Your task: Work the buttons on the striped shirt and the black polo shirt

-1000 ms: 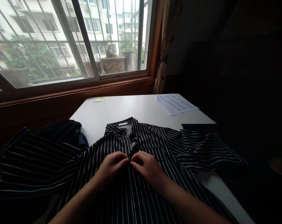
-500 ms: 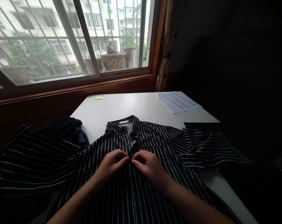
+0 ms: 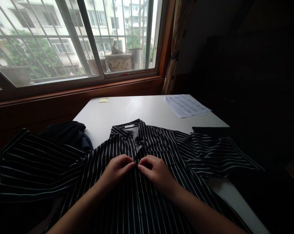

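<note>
A black shirt [image 3: 159,143] with thin white stripes lies spread front side up, its collar toward the window and its sleeves out to both sides. The neck opening shows a pale label and a small button below the collar. My left hand [image 3: 119,167] pinches the front placket just below that opening, thumb against fingertips. Facing it from the other side, my right hand [image 3: 155,169] grips the placket the same way. The fingertips of both hands almost meet. Whatever button or buttonhole lies between them is hidden.
Under the shirt is a white table [image 3: 117,110]. A dark bundled cloth [image 3: 64,133] lies by the left sleeve. Printed papers [image 3: 187,105] rest at the far right, and a yellow sticky note [image 3: 103,100] at the far left. A barred window [image 3: 122,39] stands behind.
Both hands stay at the same spot on the placket, with only slight finger movement. The view has shifted a little.
</note>
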